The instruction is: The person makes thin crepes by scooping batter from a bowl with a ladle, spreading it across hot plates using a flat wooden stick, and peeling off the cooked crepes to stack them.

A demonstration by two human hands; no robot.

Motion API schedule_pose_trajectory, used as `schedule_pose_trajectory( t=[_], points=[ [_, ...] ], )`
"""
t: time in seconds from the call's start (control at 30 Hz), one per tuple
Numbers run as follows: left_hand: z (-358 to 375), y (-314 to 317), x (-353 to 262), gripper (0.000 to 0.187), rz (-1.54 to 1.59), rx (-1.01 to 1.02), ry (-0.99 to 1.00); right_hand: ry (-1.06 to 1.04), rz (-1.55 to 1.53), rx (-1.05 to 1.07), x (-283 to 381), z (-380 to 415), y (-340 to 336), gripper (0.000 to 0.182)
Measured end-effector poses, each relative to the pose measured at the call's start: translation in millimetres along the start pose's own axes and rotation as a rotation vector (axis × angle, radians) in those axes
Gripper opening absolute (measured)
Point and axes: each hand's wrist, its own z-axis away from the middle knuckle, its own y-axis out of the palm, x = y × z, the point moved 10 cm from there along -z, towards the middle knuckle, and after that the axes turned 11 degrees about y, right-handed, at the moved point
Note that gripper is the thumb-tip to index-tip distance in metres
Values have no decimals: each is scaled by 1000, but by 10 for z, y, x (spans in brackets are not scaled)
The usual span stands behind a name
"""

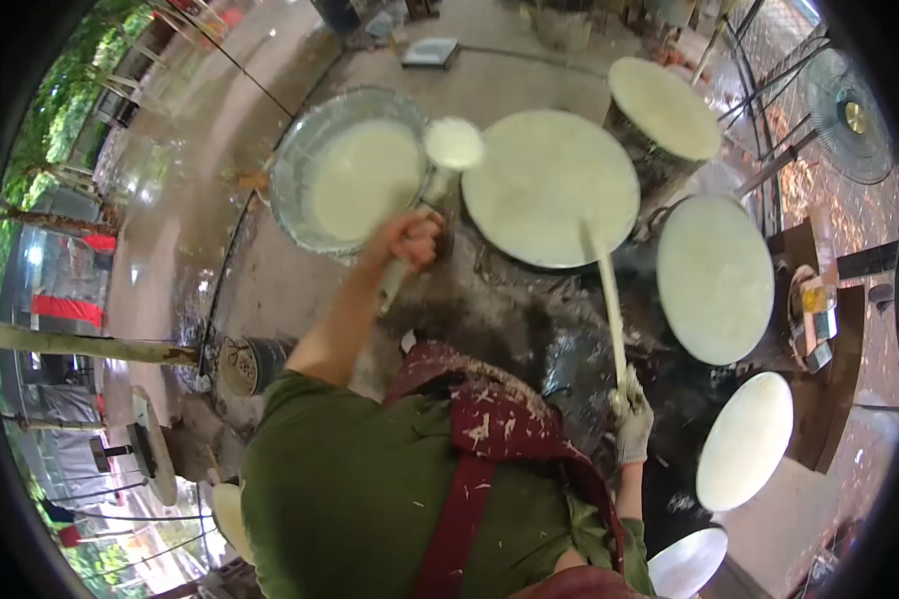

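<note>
My left hand (410, 242), bare, grips the handle of a ladle (453, 143) whose cup is full of white batter. The cup hangs between a large metal basin of batter (300, 150) and a round steaming surface covered in white batter (529, 190). My right hand (631, 424), in a stained white glove, holds a long pale stick (606, 299). The stick's far end rests on that batter-covered round. I wear a green shirt and a dark red apron flecked with batter.
Three more white-coated rounds stand to the right (664, 105), (714, 278), (745, 439), and a pale metal disc (687, 562) lies below them. A fan (849, 115) stands at the far right. Wet concrete floor lies to the left, with a bucket (250, 364) near my side.
</note>
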Motion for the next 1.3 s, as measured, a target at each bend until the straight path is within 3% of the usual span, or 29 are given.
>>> schedule_pose_trajectory(
  t=[0.03,0.07,0.1,0.17,0.2,0.23,0.3,0.4,0.47,0.5,0.53,0.6,0.7,0.8,0.9,0.93,1.0,1.07,1.13,1.2,1.27,1.3],
  points=[
    [100,-291,-366,29,-159,23,84,-95,167,-53,120,35,374,52],
    [214,-591,-711,29,-338,-155,121,-113,77,-74,143,25,701,52],
    [301,-894,-1101,29,-524,-325,155,-37,61,-63,56,13,1051,43],
    [364,-1716,-1582,29,-785,-442,91,123,36,-40,-144,12,1738,27],
    [366,-2114,-1801,30,-915,-496,62,45,57,-64,-135,-49,2172,39],
    [295,-2451,-1972,28,-1166,-467,-28,271,182,-35,-311,-46,2521,30],
    [225,-3122,-2167,23,-1645,-374,-246,280,156,90,-408,-171,3314,24],
    [-97,-3786,-1942,16,-2313,247,-280,757,151,183,-437,-334,4398,22],
    [-267,-3809,-1907,15,-2278,319,-230,972,140,237,-277,-467,5036,28],
    [-365,-3821,-1878,15,-2264,356,-200,959,76,299,-158,-601,5387,31],
    [-472,-3910,-1898,16,-2261,268,-159,948,8,360,-94,-724,5673,34],
    [-661,-4110,-1984,17,-2259,90,-76,985,119,282,-334,-1147,5904,34],
    [-664,-4427,-1769,15,-2298,310,-108,985,283,244,-300,-1218,6095,33],
    [-318,-4669,-1667,17,-1963,283,-653,1095,401,262,-522,-944,6109,29],
    [207,-5298,-1443,23,-1372,-101,-871,1179,389,319,-524,-617,6162,29],
    [364,-5296,-1281,24,-1020,-170,-887,1216,339,353,-532,-519,6181,29],
    [664,-4998,-962,27,-308,-281,-865,1240,269,392,-489,-295,6135,28],
    [821,-4682,-761,32,-119,-307,-764,1198,223,414,-383,-57,6057,28],
    [961,-4238,-505,37,239,-60,-626,1150,240,419,-287,217,5894,30],
    [1101,-3784,-556,38,282,-172,-452,1117,228,414,-294,522,5637,34],
    [1246,-3439,-664,39,337,-113,-325,1092,188,409,-400,794,5352,41],
    [1306,-3200,-802,39,363,-84,-261,978,233,443,-336,886,5286,43]
  ],
)
